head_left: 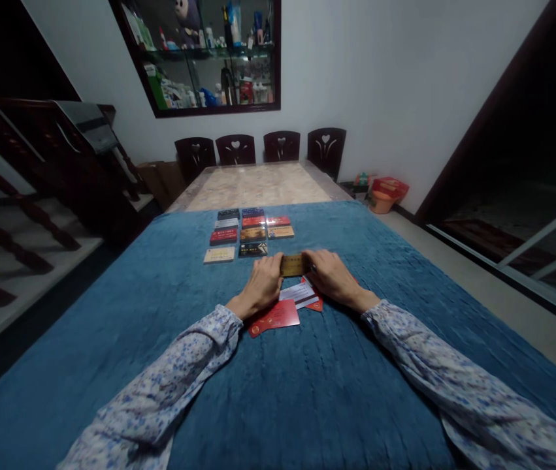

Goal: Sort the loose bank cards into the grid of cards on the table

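Head view: our left hand (262, 281) and right hand (330, 274) clamp a gold card (293, 265) between them
It sits well in from the side edges of the table (268, 184); the stacks (253, 234) lie closer to the far edge. We judge an uneven squeeze could spring it onto the white card (299, 295), and a low left hand could drag the red card (281, 315) askew
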Demonstrator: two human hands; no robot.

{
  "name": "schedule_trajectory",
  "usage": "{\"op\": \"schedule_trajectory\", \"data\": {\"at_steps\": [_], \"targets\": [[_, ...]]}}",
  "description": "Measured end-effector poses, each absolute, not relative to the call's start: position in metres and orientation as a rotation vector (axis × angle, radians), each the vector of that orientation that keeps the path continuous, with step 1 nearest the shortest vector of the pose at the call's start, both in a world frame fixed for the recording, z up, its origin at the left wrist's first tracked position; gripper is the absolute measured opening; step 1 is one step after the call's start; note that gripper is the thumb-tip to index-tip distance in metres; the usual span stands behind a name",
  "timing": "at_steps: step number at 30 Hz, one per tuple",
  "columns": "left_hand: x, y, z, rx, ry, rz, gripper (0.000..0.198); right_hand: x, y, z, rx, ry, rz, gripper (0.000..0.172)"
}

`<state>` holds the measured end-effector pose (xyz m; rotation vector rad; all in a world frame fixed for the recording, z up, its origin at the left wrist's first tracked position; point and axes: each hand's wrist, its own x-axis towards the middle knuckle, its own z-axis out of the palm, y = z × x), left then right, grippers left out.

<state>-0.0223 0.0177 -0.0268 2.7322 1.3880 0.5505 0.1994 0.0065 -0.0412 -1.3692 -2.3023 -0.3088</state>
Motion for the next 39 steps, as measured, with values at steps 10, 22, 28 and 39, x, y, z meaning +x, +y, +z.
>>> {"op": "schedule_trajectory", "data": {"at_steps": [10, 22, 28, 39], "targets": [[-0.026, 0.026, -0.037, 2.731, 1.335, 0.693, 0.059, 0.204, 0.01, -0.044, -1.287, -2.269, -0.261, 0.048], [-0.03, 0.031, -0.041, 2.771, 1.277, 0.848, 0.057, 0.21, 0.02, -0.056, -1.159, -2.197, -0.199, 0.055], [-0.033, 0.03, -0.037, 2.789, 1.309, 0.798, 0.057, 0.211, 0.02, -0.055, -1.165, -2.21, -0.222, 0.056], [-0.037, 0.027, -0.016, 2.77, 1.357, 0.664, 0.055, 0.209, 0.026, -0.04, -1.165, -2.273, -0.119, 0.052]]}}
